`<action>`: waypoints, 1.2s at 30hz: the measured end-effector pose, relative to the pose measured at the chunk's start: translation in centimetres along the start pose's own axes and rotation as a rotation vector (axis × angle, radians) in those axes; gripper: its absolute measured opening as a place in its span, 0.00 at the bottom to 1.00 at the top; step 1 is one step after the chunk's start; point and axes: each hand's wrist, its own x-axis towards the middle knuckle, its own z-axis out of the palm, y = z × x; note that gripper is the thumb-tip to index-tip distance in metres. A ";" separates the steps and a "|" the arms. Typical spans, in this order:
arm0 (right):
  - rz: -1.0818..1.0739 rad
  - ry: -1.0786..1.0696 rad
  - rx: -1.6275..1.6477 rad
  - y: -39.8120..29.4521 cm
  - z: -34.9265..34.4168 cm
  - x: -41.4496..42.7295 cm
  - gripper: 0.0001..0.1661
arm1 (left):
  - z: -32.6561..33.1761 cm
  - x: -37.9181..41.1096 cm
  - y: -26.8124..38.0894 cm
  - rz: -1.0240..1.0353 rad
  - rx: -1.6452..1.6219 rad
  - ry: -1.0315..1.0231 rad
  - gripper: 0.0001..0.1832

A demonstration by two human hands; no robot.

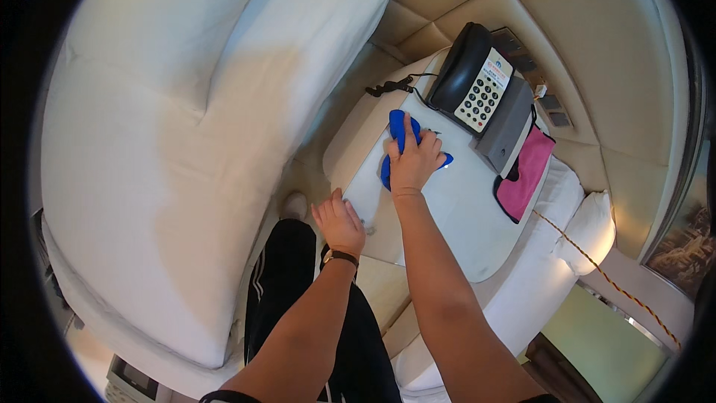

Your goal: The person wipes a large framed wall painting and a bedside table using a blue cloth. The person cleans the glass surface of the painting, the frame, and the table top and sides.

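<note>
My right hand (415, 162) presses a bunched blue cloth (398, 129) onto the glossy white top of a bedside table (458, 224). Part of the cloth is hidden beneath the palm and fingers. My left hand (339, 221), with a dark-banded wristwatch (341, 257) at its wrist, rests at the table's near left edge with fingers apart and nothing in it. Beyond the cloth stands a black and white push-button telephone (481, 84), with a grey box (503, 126) beside it. A pink cloth with black edging (526, 173) lies at the table's right side.
A bed with white bedding (168, 190) fills the left side. Another white-covered bed (520, 302) adjoins the table on the right. The phone's coiled cord (389, 88) hangs over the table edge. A twisted cord (609, 280) runs at right. Behind is a padded wall panel (609, 56) with sockets (551, 102).
</note>
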 end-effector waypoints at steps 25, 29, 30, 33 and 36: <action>-0.038 -0.171 0.051 -0.7 -4.1 -9.9 0.37 | -1.8 2.6 0.7 0.208 0.181 -0.110 0.31; 0.086 -0.035 -0.055 1.7 -1.0 -1.1 0.34 | -0.6 3.8 1.7 0.256 0.245 -0.104 0.32; 0.116 -0.001 -0.037 1.9 -0.8 0.0 0.33 | -0.7 3.6 1.8 0.281 0.217 -0.087 0.32; 0.190 -0.061 -0.024 1.0 -1.2 -0.9 0.35 | -0.7 3.6 1.6 0.295 0.190 -0.103 0.31; 0.182 -0.214 0.000 -0.8 -2.7 -8.4 0.41 | -0.8 3.9 1.2 0.279 0.194 -0.159 0.29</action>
